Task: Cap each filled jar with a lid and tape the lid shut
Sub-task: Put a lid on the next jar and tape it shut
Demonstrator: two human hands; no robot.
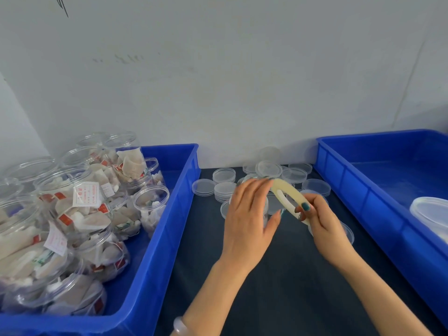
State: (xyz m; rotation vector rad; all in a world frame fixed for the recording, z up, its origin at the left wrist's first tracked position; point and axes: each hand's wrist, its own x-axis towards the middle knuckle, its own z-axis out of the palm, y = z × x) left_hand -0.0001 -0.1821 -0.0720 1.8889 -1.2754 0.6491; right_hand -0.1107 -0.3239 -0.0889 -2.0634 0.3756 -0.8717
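A yellowish tape roll (288, 192) hangs tilted over the dark table, and my right hand (324, 224) pinches its lower end between thumb and fingers. My left hand (247, 214) lies with fairly straight fingers over a clear jar (224, 208), which is mostly hidden beneath it. Its fingertips touch the roll's upper end. Whether a strip of tape is pulled out cannot be told. Several loose clear lids (224, 175) lie behind the hands. Several filled open jars (82, 197) holding tea bags are piled in the blue bin (169, 238) on the left.
A second blue bin (363, 190) stands on the right and holds a clear capped container (431, 212) at its near right. A white wall runs close behind the table. The dark table top (278, 287) stretches between the two bins.
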